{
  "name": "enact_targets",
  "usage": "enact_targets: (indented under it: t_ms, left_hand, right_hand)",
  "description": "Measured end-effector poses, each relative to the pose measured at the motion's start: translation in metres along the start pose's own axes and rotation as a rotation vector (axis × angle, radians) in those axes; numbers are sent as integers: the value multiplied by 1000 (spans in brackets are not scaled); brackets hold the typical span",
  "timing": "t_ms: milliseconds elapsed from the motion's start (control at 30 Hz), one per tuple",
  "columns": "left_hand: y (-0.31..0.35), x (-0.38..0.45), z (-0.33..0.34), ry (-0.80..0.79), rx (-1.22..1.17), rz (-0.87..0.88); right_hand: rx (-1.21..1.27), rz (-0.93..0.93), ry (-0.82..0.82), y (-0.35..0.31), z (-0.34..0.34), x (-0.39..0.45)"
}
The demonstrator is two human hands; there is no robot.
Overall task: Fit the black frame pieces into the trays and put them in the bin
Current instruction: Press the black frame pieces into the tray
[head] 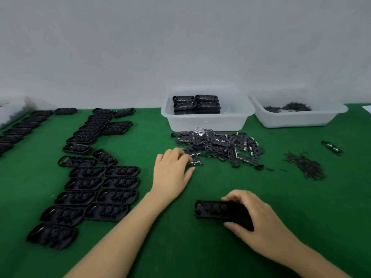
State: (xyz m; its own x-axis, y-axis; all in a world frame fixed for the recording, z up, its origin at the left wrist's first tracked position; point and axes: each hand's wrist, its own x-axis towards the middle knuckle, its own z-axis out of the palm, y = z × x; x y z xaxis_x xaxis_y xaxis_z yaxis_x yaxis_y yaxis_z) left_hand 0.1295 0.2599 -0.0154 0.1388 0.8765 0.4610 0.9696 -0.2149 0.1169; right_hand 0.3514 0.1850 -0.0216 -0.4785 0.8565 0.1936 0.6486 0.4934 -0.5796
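While outstretched, left hand [173, 167] pinching frame piece [194, 163].

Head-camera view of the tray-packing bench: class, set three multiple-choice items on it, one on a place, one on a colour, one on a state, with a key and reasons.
1. Where does the pile of loose black frame pieces lie?
A. Inside the right-hand bin
B. On the table just in front of the bin holding stacked trays
C. Among the empty trays on the left

2. What colour is the table cover?
A. Green
B. Grey
C. Blue

3. What is the right hand doing?
A. Resting flat on the cover
B. Reaching into a bin
C. Gripping a black tray

Key: 1 B, the pile sits against the near wall of the clear bin. 2 A, the cover is green throughout. 3 C, fingers and thumb curl round the black tray, while the left hand picks at the pile's edge.
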Motion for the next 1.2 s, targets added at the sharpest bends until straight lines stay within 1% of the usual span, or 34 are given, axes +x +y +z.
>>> enact_targets:
  t_ms: [100, 133, 167, 233, 267, 300, 333, 367, 400, 433, 467, 500, 533, 567, 600, 667, 700, 733, 800, 867, 900, 933, 1000, 1067, 1100, 1200]
  left_hand:
    - [-1, 16, 2, -42, 39, -35]
    - [0, 20, 0, -54, 69, -13]
    - [2, 24, -4, -60, 113, 42]
    - [6, 26, -14, -41, 195, 211]
    - [6, 26, -19, -6, 220, 286]
    - [5, 26, -22, 27, 197, 319]
    - [5, 24, -24, 56, 104, 294]
    - [8, 20, -28, 76, -41, 202]
    - [13, 13, -33, 119, -229, 46]
    - [21, 5, -37, 183, -457, -132]
    - [32, -5, -42, 218, -735, -314]
    - [46, -15, -49, 198, -1045, -466]
    - [60, -25, -56, 142, -1336, -569]
    - [72, -35, -60, 75, -1549, -625]
    - [83, -45, -62, 13, -1683, -657]
    - [99, -60, -64, -62, -1816, -686]
    - [103, -65, -65, -70, -1851, -693]
    - [105, -68, -66, -66, -1851, -692]
    - [104, -73, -67, -76, -1756, -639]
    - [97, -75, -67, -117, -1654, -546]
    - [92, -76, -68, -133, -1601, -485]
    - [87, -76, -69, -136, -1528, -408]
    - [74, -74, -70, -139, -1310, -208]
    - [64, -71, -73, -160, -1118, -29]
    - [60, -70, -74, -168, -1050, 25]
    - [50, -67, -76, -189, -915, 109]
  right_hand:
    - [29, 5, 8, -1, 0, 0]
    - [36, 5, 16, -1, 0, -1]
    - [42, 0, 28, -1, -1, -1]
    - [67, -11, 65, -3, -3, -1]
    - [83, -16, 97, -4, -4, -1]
    - [94, -21, 140, -6, -5, -1]
    - [95, -28, 195, -7, -6, -1]
    - [93, -37, 254, -9, -7, -1]
    - [94, -49, 310, -11, -9, -1]
    - [102, -63, 355, -14, -11, 0]
    - [112, -75, 389, -17, -13, 1]
    - [119, -89, 413, -21, -16, 1]
    - [125, -103, 429, -25, -18, 2]
    - [130, -115, 436, -30, -20, 2]
    - [132, -128, 438, -35, -21, 2]
    - [118, -155, 441, -41, -22, 2]
    - [112, -165, 449, -43, -21, 1]
    - [123, -162, 464, -45, -21, 0]
    - [190, -131, 504, -46, -21, -1]
    - [195, -133, 510, -46, -24, -3]
    - [174, -152, 486, -45, -25, -4]
    - [160, -174, 447, -44, -27, -5]
    - [174, -198, 347, -41, -30, -6]
    - [228, -183, 252, -39, -28, -7]
    - [274, -167, 203, -38, -26, -8]
    - [450, -73, 68, -32, -25, -8]
